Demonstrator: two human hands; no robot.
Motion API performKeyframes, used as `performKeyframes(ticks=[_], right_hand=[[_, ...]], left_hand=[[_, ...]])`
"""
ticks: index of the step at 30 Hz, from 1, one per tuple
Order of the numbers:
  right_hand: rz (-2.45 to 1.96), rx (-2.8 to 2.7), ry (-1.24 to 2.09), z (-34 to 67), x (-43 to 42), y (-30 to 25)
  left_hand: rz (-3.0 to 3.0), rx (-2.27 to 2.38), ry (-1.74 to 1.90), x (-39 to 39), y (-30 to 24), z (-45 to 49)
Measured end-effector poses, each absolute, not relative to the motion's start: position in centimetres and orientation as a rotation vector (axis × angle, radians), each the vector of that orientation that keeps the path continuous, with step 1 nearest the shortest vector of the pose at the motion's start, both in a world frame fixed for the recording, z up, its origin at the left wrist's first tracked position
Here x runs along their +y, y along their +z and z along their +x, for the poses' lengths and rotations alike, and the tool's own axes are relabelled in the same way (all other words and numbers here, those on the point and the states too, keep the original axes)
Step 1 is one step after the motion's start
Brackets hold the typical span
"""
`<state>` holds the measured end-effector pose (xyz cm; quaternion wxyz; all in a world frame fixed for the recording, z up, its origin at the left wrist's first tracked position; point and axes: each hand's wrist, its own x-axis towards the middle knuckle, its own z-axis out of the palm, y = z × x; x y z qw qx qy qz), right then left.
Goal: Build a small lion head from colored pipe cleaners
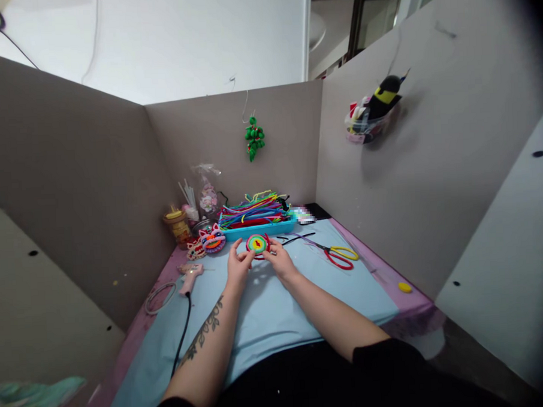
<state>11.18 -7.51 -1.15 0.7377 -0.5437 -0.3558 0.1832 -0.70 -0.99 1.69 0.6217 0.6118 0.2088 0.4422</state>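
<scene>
Both hands meet over the light blue mat (276, 311) near its far edge. My left hand (238, 264) and my right hand (279, 258) pinch a small round coiled disc (257, 244) of pipe cleaners, green and red rings with a yellow centre. A red strand curls from the disc's right side. Fingers of both hands are closed on its rim. My left forearm bears a tattoo.
A blue tray of coloured pipe cleaners (256, 216) stands just behind the disc. Scissors with red and yellow handles (339, 254) lie to the right, a glue gun (190, 278) with black cord to the left. Finished coiled pieces (208, 240) and jars sit back left. Grey partitions surround the desk.
</scene>
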Motion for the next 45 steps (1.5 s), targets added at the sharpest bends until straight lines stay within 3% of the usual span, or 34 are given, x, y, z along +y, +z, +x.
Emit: performKeyframes(ticks=[21, 28, 33, 45], right_hand=[[-1.433, -0.972, 0.09, 10.8, -8.1, -1.1], [-1.48, -0.923, -0.006, 10.9, -8.0, -1.1], [-1.564, -1.126, -0.149, 10.5, -8.4, -0.9], [-1.64, -1.403, -0.359, 10.4, -9.3, -0.2]], left_hand=[[1.158, 0.532, 0.926, -0.1, 1.0, -0.4], [1.759, 0.714, 1.25, -0.6, 0.5, -0.6], [2.315, 0.544, 1.326, -0.3, 0.1, -0.7], [2.279, 0.504, 1.095, 0.7, -0.5, -0.7]])
